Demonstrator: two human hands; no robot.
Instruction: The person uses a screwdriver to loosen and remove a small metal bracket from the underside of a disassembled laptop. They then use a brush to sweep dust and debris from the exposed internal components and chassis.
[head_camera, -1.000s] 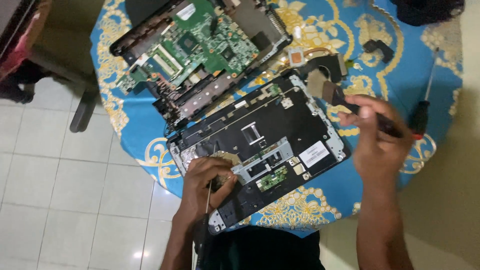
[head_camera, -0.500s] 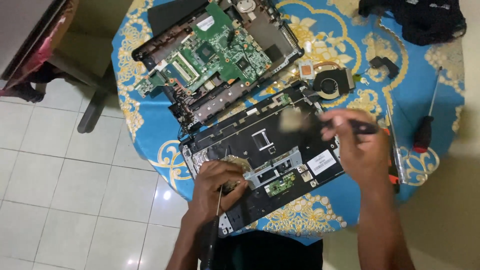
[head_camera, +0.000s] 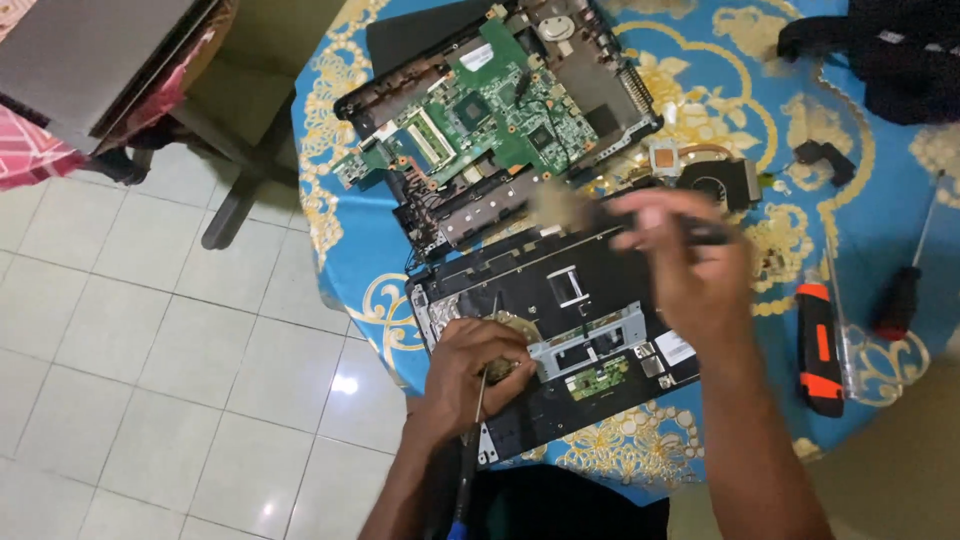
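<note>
Left hand was clamped on a thin screwdriver, pressed down on the black laptop palmrest cover lying on the worktop btw both hands. Right hand gripped a brush, blurry, just above the cover's far edge. Green motherboard sat beyond the hands; orange-black tool to the right of the right hand.

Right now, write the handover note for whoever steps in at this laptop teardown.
Left hand rests on the black laptop palmrest panel, gripping a thin screwdriver.
Right hand holds a blurred brush above that panel's top edge.
Done: green motherboard exposed in its open black base; copper heatsink with fan lies apart on the blue patterned tablecloth.
Left: the panel is under work; its small green board remains fitted.
</note>
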